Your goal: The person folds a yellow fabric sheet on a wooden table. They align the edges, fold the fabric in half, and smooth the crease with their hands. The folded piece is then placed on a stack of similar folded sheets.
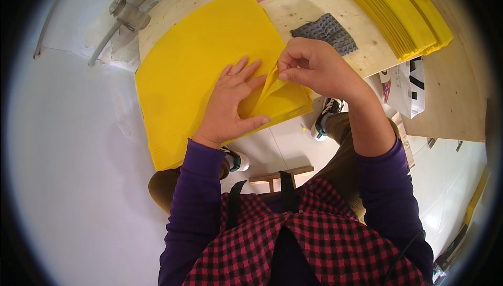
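Observation:
A stack of large yellow sheets point(194, 61), thin and soft-looking, lies at an angle on the wooden table and reaches over its near edge. My left hand point(233, 100) rests flat on the top sheet with its fingers spread. At the stack's right side, my right hand point(309, 66) pinches the lifted edge of a yellow sheet between thumb and fingers. That edge is folded up toward the left hand, and the sheets beneath show under it. Whether one layer or more is pinched, I cannot tell.
A dark grey textured cloth point(327, 32) lies just beyond my right hand on the wooden table point(293, 3). Folded yellow sheets point(393, 13) are piled at the far right. Below them hangs a white bag point(406, 89). A white wall point(78, 144) stands close on the left.

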Action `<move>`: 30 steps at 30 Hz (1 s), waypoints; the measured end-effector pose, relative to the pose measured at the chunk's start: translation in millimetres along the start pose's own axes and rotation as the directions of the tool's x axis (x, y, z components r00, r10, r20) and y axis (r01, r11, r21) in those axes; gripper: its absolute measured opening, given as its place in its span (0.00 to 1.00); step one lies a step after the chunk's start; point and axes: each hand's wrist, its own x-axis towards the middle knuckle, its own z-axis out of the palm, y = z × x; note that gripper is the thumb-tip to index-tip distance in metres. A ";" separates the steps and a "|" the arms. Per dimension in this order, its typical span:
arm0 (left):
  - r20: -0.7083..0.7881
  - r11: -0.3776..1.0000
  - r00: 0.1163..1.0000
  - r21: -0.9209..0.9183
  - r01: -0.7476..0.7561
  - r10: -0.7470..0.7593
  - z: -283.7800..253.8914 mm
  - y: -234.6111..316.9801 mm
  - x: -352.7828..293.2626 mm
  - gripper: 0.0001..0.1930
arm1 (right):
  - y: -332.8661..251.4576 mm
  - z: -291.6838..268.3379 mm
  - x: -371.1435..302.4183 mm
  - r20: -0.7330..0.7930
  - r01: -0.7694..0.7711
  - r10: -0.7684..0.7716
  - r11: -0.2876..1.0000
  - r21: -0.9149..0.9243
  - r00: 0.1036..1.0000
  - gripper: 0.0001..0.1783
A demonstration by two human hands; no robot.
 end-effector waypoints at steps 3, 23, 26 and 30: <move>0.007 1.000 1.000 0.012 0.016 -0.016 0.9 -1.9 -0.8 0.27 | 2.7 3.8 2.7 -0.051 0.045 -0.045 0.999 -0.001 0.998 0.07; -0.024 0.994 0.996 -0.074 0.084 -0.086 0.9 1.1 -4.0 0.45 | 25.2 19.8 1.2 0.003 0.124 -0.125 0.979 -0.164 0.992 0.44; -0.046 0.991 0.995 -0.108 0.078 -0.083 0.7 3.1 -4.4 0.45 | 26.5 28.9 3.1 -0.014 0.170 -0.175 0.973 -0.157 0.985 0.44; -0.076 0.998 0.995 0.028 0.060 -0.058 0.6 8.3 -6.5 0.46 | 25.3 34.3 1.7 -0.032 0.149 -0.152 0.986 -0.076 0.988 0.46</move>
